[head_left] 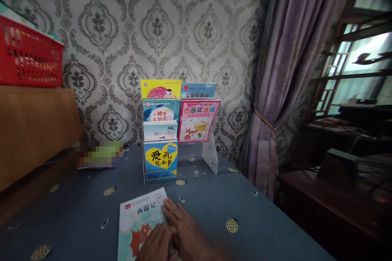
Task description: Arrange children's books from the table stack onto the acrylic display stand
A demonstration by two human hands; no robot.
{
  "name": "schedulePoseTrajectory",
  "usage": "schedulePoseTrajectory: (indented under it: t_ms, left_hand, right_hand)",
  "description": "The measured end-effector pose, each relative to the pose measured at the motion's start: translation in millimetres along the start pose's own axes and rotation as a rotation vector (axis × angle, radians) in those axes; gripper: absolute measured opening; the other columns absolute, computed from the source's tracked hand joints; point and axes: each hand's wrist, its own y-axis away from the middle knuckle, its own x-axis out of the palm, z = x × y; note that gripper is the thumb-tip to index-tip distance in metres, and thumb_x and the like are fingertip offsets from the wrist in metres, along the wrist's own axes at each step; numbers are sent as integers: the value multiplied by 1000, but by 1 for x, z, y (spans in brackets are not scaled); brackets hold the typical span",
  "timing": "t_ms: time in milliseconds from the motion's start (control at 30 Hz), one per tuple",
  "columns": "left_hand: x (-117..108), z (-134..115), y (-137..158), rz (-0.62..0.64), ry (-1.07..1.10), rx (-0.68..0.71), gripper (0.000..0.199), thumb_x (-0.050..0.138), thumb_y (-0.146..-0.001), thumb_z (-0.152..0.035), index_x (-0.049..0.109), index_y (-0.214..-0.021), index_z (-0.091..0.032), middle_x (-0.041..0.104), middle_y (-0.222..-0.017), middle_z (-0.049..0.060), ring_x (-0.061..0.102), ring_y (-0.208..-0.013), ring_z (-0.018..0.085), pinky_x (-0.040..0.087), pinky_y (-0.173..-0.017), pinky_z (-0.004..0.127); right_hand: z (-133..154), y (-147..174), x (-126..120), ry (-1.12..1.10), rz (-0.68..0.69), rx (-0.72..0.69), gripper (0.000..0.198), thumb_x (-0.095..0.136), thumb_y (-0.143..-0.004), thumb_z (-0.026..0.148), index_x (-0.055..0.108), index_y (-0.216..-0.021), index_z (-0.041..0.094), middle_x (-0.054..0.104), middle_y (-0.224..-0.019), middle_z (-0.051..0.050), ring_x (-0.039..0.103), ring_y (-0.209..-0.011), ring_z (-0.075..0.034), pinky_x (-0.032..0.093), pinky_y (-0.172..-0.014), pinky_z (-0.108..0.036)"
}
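A picture book (142, 216) with a pale blue-green cover, large dark title characters and a red shape lies face up at the bottom centre, its lower part cut off by the frame. My left hand (157, 242) is over its lower right part, fingers bent and close together. Against the right edge my right hand (182, 222) rests, fingers side by side with their tips at the cover. Both hands look closed on the book; the thumbs are hidden. Behind them stands a clear acrylic book rack (211, 159) holding several books, with a blue-and-yellow book (161, 161) lowest on its left side.
The table (208, 216) has a dark blue cloth with pineapple prints. A pink book (197, 120) stands in the rack's right column. At left are a blurred-out item (101, 155), a wooden cabinet (36, 130) and a red basket (30, 55). A purple curtain (281, 89) hangs at right.
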Motion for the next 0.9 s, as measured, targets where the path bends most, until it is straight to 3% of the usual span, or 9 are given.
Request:
schedulePoseTrajectory:
  t_ms: [167, 333, 467, 633, 767, 900]
  left_hand:
    - [12, 24, -2, -44, -61, 87, 48, 50, -97, -31, 43, -142, -16, 71, -121, 15, 70, -111, 28, 61, -91, 38]
    - [-16, 49, -18, 130, -34, 35, 54, 47, -102, -36, 35, -152, -19, 57, -146, 15, 58, -132, 25, 52, -107, 39]
    - [-30, 72, -20, 189, -31, -105, 51, 40, -104, -41, 40, -151, -19, 54, -149, 11, 55, -135, 24, 47, -112, 43]
    - [-28, 93, 3, 192, -10, -266, 52, 37, -104, -39, 39, -153, -21, 49, -153, 8, 49, -140, 23, 42, -115, 47]
    - [-22, 105, 30, 139, -57, -313, 52, 35, -105, -41, 38, -154, -26, 48, -154, 5, 46, -142, 24, 42, -115, 48]
    - [-11, 105, 60, 78, -150, -216, 57, 40, -103, -48, 33, -157, -29, 46, -155, 5, 47, -141, 27, 45, -113, 47]
  right_hand:
    - [6, 19, -5, 19, 17, 6, 60, 43, -96, 21, 38, -155, 13, 35, -160, -14, 29, -151, -26, 27, -123, -49]
    - [5, 29, -6, 55, 74, 18, 65, 48, -96, 27, 33, -157, 9, 31, -161, -18, 27, -151, -31, 26, -122, -54]
    - [-9, 37, 5, 93, -5, -71, 67, 54, -97, 36, 34, -157, 16, 37, -158, -16, 35, -148, -32, 32, -120, -53]
    - [-33, 48, 26, 222, -129, -190, 71, 55, -97, 48, 32, -158, 20, 42, -156, -15, 48, -140, -32, 44, -113, -45]
    - [-44, 56, 39, 346, -187, -221, 60, 44, -102, 30, 27, -160, 23, 46, -153, -11, 54, -136, -29, 48, -110, -41]
    - [-48, 58, 46, 434, -190, -253, 59, 38, -102, 19, 28, -159, 20, 51, -150, -11, 56, -134, -28, 50, -106, -41]
